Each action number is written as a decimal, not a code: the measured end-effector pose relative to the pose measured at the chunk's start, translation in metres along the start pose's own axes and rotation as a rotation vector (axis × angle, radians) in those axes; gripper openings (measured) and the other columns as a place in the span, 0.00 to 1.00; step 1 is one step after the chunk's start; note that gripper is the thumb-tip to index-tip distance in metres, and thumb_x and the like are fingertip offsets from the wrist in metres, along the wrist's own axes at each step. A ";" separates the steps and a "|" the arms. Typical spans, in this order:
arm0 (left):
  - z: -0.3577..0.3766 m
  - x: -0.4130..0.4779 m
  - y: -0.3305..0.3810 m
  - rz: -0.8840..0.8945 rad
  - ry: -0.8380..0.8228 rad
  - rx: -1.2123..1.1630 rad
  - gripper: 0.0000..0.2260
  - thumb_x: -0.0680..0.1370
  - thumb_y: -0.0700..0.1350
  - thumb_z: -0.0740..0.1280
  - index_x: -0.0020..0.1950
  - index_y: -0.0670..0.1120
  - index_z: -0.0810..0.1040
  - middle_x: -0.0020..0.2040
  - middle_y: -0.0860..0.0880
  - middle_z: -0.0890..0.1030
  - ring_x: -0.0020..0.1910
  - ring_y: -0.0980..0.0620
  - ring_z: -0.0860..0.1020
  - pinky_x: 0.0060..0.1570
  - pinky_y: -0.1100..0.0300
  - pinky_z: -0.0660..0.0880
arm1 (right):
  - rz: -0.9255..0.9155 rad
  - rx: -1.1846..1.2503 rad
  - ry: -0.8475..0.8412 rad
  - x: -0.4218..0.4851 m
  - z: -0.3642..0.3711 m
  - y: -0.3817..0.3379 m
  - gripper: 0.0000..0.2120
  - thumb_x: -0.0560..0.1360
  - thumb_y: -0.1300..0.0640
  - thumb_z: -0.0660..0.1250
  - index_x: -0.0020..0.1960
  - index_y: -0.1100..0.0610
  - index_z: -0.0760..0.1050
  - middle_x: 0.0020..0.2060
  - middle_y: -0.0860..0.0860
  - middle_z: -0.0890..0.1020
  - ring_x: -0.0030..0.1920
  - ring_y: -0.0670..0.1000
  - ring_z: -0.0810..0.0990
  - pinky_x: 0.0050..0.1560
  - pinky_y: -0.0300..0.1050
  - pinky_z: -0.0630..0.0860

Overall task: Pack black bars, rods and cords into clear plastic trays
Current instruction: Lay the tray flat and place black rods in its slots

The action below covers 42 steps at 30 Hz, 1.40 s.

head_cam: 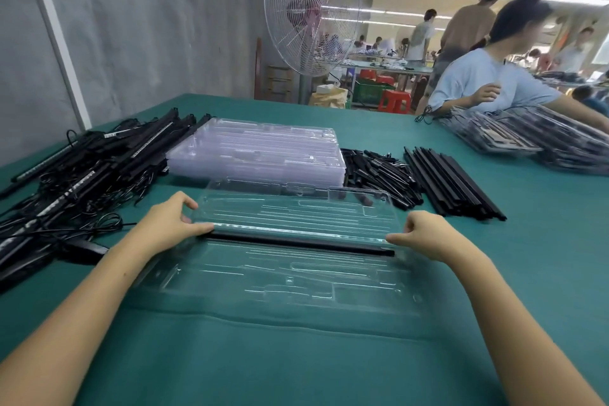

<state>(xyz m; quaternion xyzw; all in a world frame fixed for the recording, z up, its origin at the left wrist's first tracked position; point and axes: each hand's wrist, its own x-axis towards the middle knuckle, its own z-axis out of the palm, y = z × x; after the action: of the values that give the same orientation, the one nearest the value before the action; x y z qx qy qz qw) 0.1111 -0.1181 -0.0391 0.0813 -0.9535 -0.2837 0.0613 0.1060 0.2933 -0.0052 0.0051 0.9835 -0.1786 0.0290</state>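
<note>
Green table (296, 359) under clear tray (280, 277); grey wall (148, 26), fan (309, 10) beyond tray. Your left hand (168, 224) pinches tray's left edge, your right hand (428, 234) pinches right edge; black bar (296, 242) lies across tray between them.

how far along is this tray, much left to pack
Done: one black bar lies in the open clear tray. In hand: left hand and right hand pinch the tray's ends. Left: its other slots look empty; the corded bars, short rods, long rods and tray stack wait.
</note>
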 end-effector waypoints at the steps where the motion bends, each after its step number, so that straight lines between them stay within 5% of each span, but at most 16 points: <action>1: 0.000 0.000 0.000 -0.014 -0.004 -0.053 0.25 0.66 0.57 0.75 0.55 0.50 0.69 0.42 0.51 0.81 0.43 0.55 0.76 0.41 0.57 0.68 | 0.043 0.024 -0.027 0.000 -0.001 0.003 0.20 0.71 0.46 0.72 0.38 0.58 0.65 0.31 0.52 0.73 0.30 0.49 0.70 0.30 0.41 0.67; 5: -0.001 -0.001 -0.003 -0.010 -0.055 -0.274 0.30 0.62 0.54 0.79 0.57 0.49 0.70 0.36 0.49 0.80 0.34 0.54 0.79 0.38 0.58 0.71 | 0.136 0.317 -0.136 -0.005 -0.002 0.012 0.21 0.67 0.49 0.76 0.48 0.59 0.69 0.30 0.54 0.78 0.27 0.48 0.74 0.25 0.37 0.68; 9: -0.013 -0.009 -0.002 0.078 -0.076 -0.492 0.29 0.58 0.52 0.77 0.56 0.52 0.70 0.38 0.46 0.76 0.30 0.52 0.77 0.40 0.53 0.74 | 0.140 0.509 -0.212 -0.010 -0.005 0.018 0.36 0.66 0.59 0.78 0.66 0.53 0.62 0.34 0.55 0.79 0.29 0.49 0.73 0.26 0.39 0.71; 17: -0.029 -0.016 0.003 0.167 -0.121 -0.716 0.31 0.63 0.37 0.75 0.60 0.58 0.70 0.42 0.45 0.80 0.33 0.48 0.81 0.33 0.59 0.79 | -0.062 0.648 -0.083 -0.010 -0.021 0.031 0.48 0.64 0.65 0.77 0.74 0.43 0.54 0.34 0.57 0.78 0.29 0.47 0.75 0.28 0.39 0.72; 24: -0.009 0.007 0.015 0.226 0.035 -0.675 0.34 0.71 0.32 0.72 0.55 0.72 0.68 0.46 0.45 0.79 0.37 0.48 0.81 0.39 0.58 0.79 | -0.065 0.640 0.221 0.013 0.011 0.026 0.43 0.65 0.62 0.77 0.73 0.49 0.59 0.35 0.53 0.78 0.37 0.47 0.78 0.38 0.36 0.71; 30: 0.018 0.028 0.015 0.134 0.110 -0.753 0.31 0.71 0.30 0.70 0.64 0.56 0.64 0.46 0.48 0.81 0.40 0.48 0.79 0.43 0.55 0.75 | -0.004 0.633 0.339 0.030 0.029 0.028 0.35 0.68 0.61 0.75 0.70 0.52 0.65 0.39 0.50 0.80 0.40 0.46 0.76 0.42 0.42 0.69; 33: 0.030 0.032 0.006 0.121 0.107 -0.703 0.21 0.70 0.31 0.72 0.56 0.48 0.72 0.43 0.48 0.81 0.43 0.48 0.78 0.47 0.59 0.73 | 0.000 0.630 0.276 0.034 0.029 0.031 0.33 0.69 0.63 0.74 0.71 0.51 0.65 0.43 0.52 0.81 0.42 0.49 0.78 0.45 0.43 0.72; 35: 0.032 0.035 0.003 0.113 0.106 -0.669 0.18 0.70 0.31 0.73 0.52 0.48 0.74 0.41 0.48 0.81 0.39 0.51 0.78 0.41 0.68 0.74 | 0.009 0.613 0.211 0.037 0.024 0.032 0.33 0.70 0.64 0.73 0.71 0.51 0.65 0.46 0.53 0.81 0.45 0.53 0.79 0.48 0.45 0.75; 39: 0.031 0.040 -0.001 0.079 0.153 -0.614 0.15 0.71 0.30 0.71 0.53 0.42 0.73 0.38 0.48 0.80 0.35 0.52 0.75 0.31 0.77 0.70 | 0.024 0.655 0.049 0.047 0.011 0.033 0.28 0.71 0.71 0.69 0.68 0.56 0.69 0.46 0.56 0.79 0.36 0.54 0.79 0.32 0.39 0.77; 42: 0.031 0.040 -0.005 0.072 0.185 -0.599 0.14 0.71 0.31 0.71 0.53 0.43 0.73 0.40 0.47 0.80 0.35 0.52 0.75 0.36 0.68 0.73 | 0.079 0.635 0.237 0.058 0.001 0.036 0.11 0.75 0.69 0.63 0.57 0.64 0.76 0.44 0.59 0.80 0.32 0.51 0.78 0.27 0.37 0.76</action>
<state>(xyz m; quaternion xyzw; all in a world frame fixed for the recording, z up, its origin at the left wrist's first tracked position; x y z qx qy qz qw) 0.0673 -0.1127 -0.0649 0.0513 -0.8201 -0.5411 0.1790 0.0490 0.3263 -0.0223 0.0727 0.8742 -0.4730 -0.0818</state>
